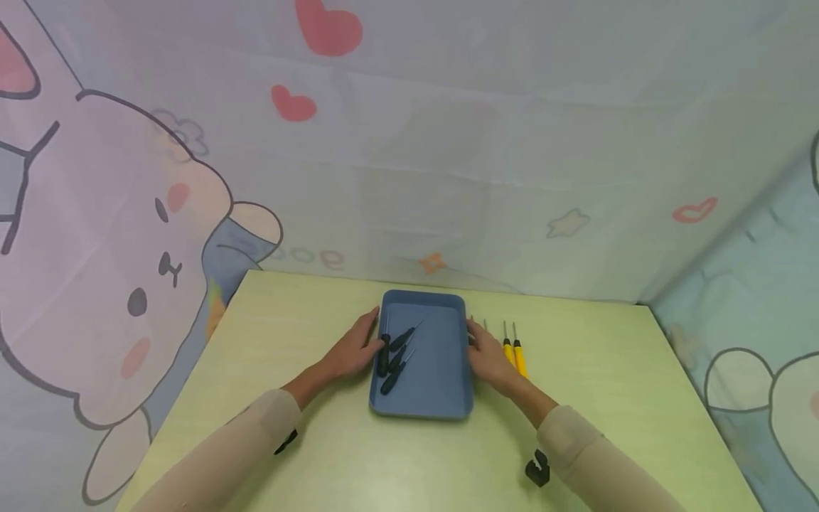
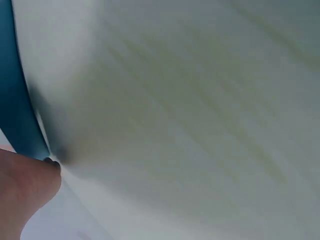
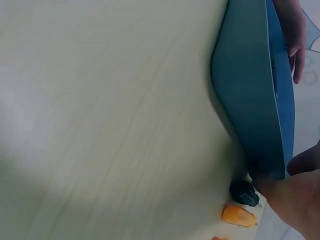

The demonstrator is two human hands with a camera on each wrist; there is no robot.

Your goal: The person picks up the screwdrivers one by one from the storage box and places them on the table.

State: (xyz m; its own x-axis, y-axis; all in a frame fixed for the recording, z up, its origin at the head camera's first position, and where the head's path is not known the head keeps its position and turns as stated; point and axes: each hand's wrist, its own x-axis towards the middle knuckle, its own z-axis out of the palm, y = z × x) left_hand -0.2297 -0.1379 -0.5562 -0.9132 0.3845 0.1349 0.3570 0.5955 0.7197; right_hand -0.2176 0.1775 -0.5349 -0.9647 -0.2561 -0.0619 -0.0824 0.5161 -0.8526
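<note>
A blue rectangular tray (image 1: 441, 355) sits on the table between my hands. My left hand (image 1: 353, 350) grips its left side, thumb over the rim beside the screwdriver handles. On the opposite side, my right hand (image 1: 491, 355) holds the rim, with its thumb (image 3: 305, 161) hooked over the edge in the right wrist view. Several black-handled screwdrivers (image 1: 383, 359) lie in the left half of the tray. Just right of my right hand are yellow-handled screwdrivers (image 1: 520, 359), tips toward the back. Other thin shafts show beside that hand, which hides their handles.
The pale green table (image 1: 589, 398) meets a printed cloth backdrop (image 1: 448, 178) along its back edge. In the right wrist view, a black handle end (image 3: 244, 193) and an orange-yellow one (image 3: 239, 215) lie close to the tray's corner.
</note>
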